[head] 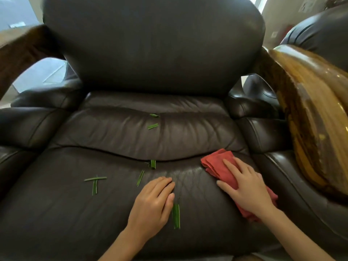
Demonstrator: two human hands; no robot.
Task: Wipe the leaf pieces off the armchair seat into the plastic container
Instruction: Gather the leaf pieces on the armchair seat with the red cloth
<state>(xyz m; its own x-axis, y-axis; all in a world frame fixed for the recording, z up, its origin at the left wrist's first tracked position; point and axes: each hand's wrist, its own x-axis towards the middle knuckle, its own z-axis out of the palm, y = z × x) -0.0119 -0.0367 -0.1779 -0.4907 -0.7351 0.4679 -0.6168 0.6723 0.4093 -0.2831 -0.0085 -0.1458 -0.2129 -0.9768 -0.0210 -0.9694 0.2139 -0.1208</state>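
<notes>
Several green leaf pieces lie scattered on the dark leather armchair seat point(56, 213): two crossed strips point(95, 182) at the left, a thin one point(140, 178) near the middle, a short one point(153, 164) at the seam, two point(153, 126) on the rear cushion, and a broad piece point(176, 216) beside my left hand. My left hand point(152, 202) rests flat on the seat, fingers together, holding nothing. My right hand point(248, 187) presses flat on a folded red cloth point(214, 166) at the right of the seat. No plastic container is in view.
The chair's padded backrest point(154, 44) rises behind the seat. Padded arms flank it, with a wooden armrest point(310, 113) at the right and another point(20, 48) at the left. A second dark leather chair point(320, 32) stands at the far right.
</notes>
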